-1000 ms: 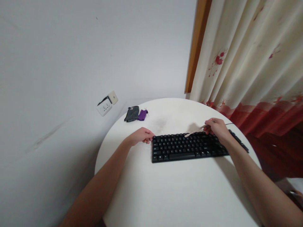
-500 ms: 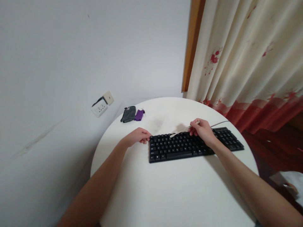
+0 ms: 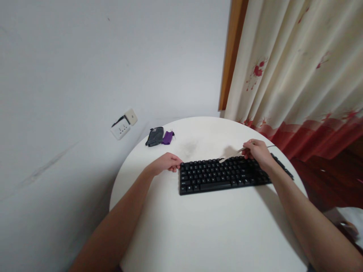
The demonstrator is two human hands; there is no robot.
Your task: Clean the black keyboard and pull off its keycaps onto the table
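Toward the right of the table (image 3: 195, 230) lies the keyboard (image 3: 210, 177), its right part hidden behind the right hand (image 3: 256, 151) and forearm (image 3: 295, 204). That hand pinches a pale tool (image 3: 233, 155); whether its tip touches the keyboard is too small to tell. At the far left corner the left hand (image 3: 167, 162) gathers its fingers; their grip cannot be told. Farther left lie a pouch (image 3: 155, 136) and cloth (image 3: 168, 138). The right edge cuts off something white (image 3: 344, 217).
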